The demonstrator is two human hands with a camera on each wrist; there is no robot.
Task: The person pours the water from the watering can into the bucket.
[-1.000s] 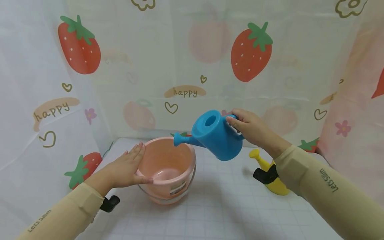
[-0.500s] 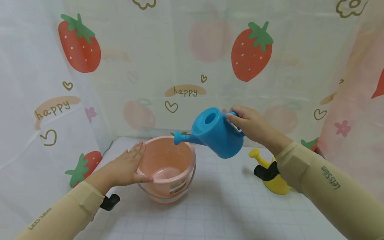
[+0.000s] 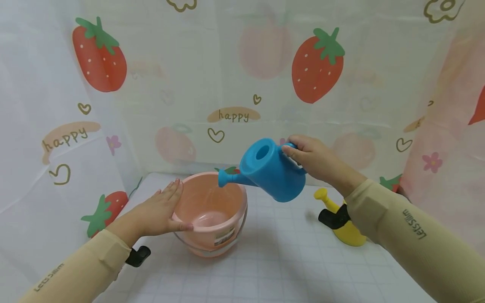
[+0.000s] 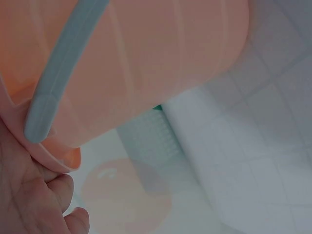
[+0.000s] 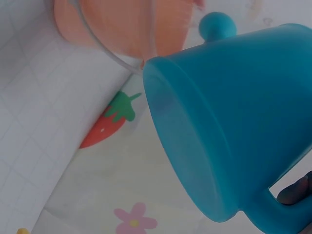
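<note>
The beige-sleeved left forearm [image 3: 81, 269] slants up from the lower left corner of the head view. At left of centre, the left hand [image 3: 155, 214] lies back uppermost, fingers [image 3: 171, 194] straight and pointing up and rightward, thumb [image 3: 182, 227] spread apart toward the right. The right forearm [image 3: 407, 235], likewise sleeved, reaches in from the lower right; the right hand [image 3: 312, 156], right of centre, is curled in a grip, its thumb pointing left.

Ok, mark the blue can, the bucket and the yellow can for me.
Blue can [image 3: 277, 176]: head view, on the side of its tilted body.
Bucket [image 3: 201, 240]: head view, on the outer front wall.
Yellow can [image 3: 348, 235]: head view, on the lower part of its body.
</note>
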